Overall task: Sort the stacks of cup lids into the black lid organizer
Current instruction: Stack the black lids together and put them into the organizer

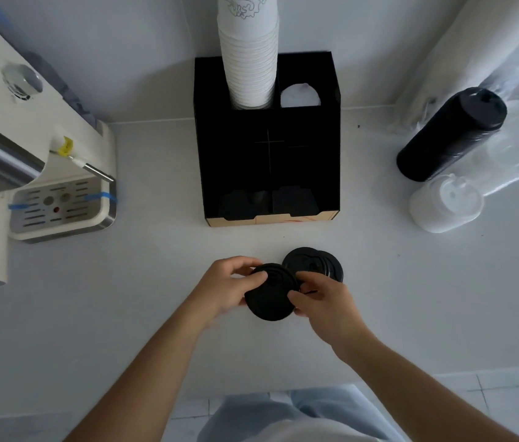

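A small stack of black lids (271, 295) is held over the counter between my left hand (229, 285) and my right hand (325, 301); both grip its edges. Just behind it a few more black lids (312, 261) lie on the counter. The black lid organizer (267, 154) stands at the back centre, with a tall stack of white paper cups (250, 59) in its rear left slot and white lids (299, 95) in the rear right slot. At the right lie a long sleeve of black lids (449, 135) and a short stack of white lids (446, 207).
A cream espresso machine (38, 173) with a steel drip tray fills the left side. Clear plastic wrapping (513, 161) spreads under the lid sleeves at the right. A rolled white sheet (475, 43) leans against the back right wall. The counter's front edge is below my forearms.
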### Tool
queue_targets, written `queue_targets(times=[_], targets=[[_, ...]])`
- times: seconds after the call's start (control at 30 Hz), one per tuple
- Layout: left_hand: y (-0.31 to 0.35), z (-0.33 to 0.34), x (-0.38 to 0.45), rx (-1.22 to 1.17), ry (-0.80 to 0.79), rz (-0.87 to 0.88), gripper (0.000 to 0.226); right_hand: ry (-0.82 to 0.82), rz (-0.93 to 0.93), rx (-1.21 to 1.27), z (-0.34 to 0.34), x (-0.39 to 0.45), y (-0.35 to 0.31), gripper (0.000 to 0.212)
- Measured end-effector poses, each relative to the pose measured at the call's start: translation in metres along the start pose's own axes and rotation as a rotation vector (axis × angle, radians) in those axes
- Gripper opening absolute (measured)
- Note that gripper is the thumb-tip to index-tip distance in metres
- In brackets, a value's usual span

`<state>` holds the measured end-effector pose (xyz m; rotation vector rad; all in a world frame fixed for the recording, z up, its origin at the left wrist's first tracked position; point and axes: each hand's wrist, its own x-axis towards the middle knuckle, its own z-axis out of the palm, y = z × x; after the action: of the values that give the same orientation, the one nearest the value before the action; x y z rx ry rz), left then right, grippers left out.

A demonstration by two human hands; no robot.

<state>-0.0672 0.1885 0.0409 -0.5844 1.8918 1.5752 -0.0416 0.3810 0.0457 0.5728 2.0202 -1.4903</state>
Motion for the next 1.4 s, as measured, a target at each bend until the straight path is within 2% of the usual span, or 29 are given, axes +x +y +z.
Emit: queue_targets(times=[0.07, 0.13, 0.3, 0.53, 0.9, 1.07, 1.23, 1.4], targets=[[0.005, 0.007, 0.005, 0.067, -0.001, 0.028, 0.025, 0.002, -0.006, 0.022, -0.005, -0.001, 0.004, 0.019], [0.012, 0.014, 0.012, 0.141, -0.014, 0.068, 0.022, 0.038, 0.023, 0.115, -0.009, -0.001, 0.009, 0.018], [0.032, 0.034, 0.03, 0.248, -0.056, 0.135, 0.031, 0.133, 0.094, 0.335, -0.017, 0.003, 0.016, 0.03], [0.04, 0.051, 0.047, 0.44, -0.027, 0.299, 0.036, 0.26, 0.104, 0.358, -0.019, 0.01, 0.021, 0.029], [0.035, 0.058, 0.055, 0.419, -0.032, 0.254, 0.039, 0.249, 0.17, 0.306, -0.02, 0.013, 0.022, 0.046], [0.03, 0.054, 0.045, 0.349, -0.036, 0.198, 0.041, 0.224, 0.157, 0.326, -0.025, 0.009, 0.024, 0.04], [0.02, 0.053, 0.024, 0.295, -0.036, 0.139, 0.034, 0.194, 0.157, 0.322, -0.029, -0.005, 0.033, 0.032], [0.009, 0.054, 0.012, 0.246, -0.037, 0.118, 0.031, 0.144, 0.155, 0.311, -0.031, -0.012, 0.046, 0.035]])
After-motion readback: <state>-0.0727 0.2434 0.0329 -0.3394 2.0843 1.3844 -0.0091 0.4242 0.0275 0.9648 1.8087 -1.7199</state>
